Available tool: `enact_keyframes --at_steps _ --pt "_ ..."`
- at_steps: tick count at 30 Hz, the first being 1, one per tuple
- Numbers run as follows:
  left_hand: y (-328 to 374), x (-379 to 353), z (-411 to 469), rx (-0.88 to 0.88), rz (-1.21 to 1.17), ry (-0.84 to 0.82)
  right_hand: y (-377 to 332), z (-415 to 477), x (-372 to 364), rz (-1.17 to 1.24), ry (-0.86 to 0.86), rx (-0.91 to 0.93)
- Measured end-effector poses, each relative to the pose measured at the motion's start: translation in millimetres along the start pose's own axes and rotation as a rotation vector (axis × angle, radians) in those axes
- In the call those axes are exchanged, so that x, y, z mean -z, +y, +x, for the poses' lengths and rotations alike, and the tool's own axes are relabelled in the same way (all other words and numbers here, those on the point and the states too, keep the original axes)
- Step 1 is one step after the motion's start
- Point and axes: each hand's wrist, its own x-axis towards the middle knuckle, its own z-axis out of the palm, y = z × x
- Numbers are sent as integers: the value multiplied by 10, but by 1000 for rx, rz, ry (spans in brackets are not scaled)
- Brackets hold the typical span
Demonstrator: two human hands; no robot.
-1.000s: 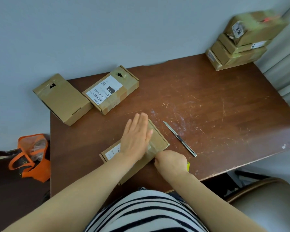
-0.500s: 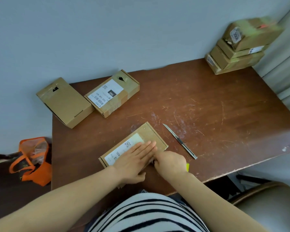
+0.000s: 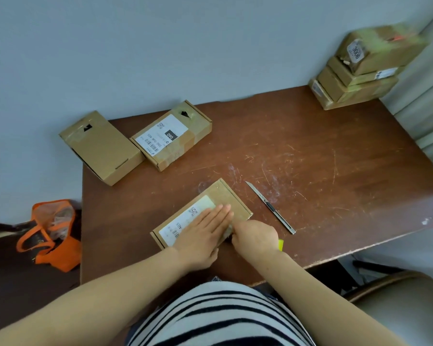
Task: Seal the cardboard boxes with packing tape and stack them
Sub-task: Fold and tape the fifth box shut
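Observation:
A flat cardboard box [image 3: 225, 196] with a white label lies near the table's front edge. My left hand [image 3: 203, 233] rests flat on its top with straight fingers. My right hand [image 3: 255, 237] is curled at the box's right front corner, holding something with a yellow part [image 3: 281, 244] showing beyond it; the thing itself is hidden. Two more boxes lie at the back left: a plain one [image 3: 100, 146] overhanging the table's edge and a labelled one [image 3: 171, 134]. Three stacked boxes [image 3: 360, 68] stand in the back right corner.
A metal utility knife [image 3: 270, 207] lies on the brown table [image 3: 323, 158] just right of the box, blade pointing away. An orange bag [image 3: 50, 233] sits on the floor at left. A chair [image 3: 398, 308] stands at the lower right. Curtains hang at the right.
My left hand slid from the far end of the box back toward me along its top. The right hand stayed at the box's near right corner.

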Motion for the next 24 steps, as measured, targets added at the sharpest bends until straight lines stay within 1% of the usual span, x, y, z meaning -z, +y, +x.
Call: enact_keyframes --at_steps 3,4,6,8,10,13,15,18,21,24 --pt "85 49 -9 62 -16 39 53 10 50 40 -52 8" --pt "109 52 -5 88 -36 50 82 4 92 103 -83 -15" --pt "143 117 -13 136 -102 59 151 -8 196 314 -133 -70" --pt "141 224 -36 153 -145 47 198 -24 310 511 -114 -89" --pt "118 302 -45 171 -149 50 210 -45 430 610 -69 -73" --pt "167 444 -81 234 -77 -8 127 -66 624 712 -48 -15" --pt "162 551 -86 292 -98 -20 42 -83 736 776 -42 41" --pt "13 700 -61 347 -187 60 -4 -107 845 924 -5 133" --pt "-170 833 -32 380 -237 71 0 -123 878 1190 -37 215" --pt "-260 860 -25 453 -272 134 -82 -134 832 1314 3 312"
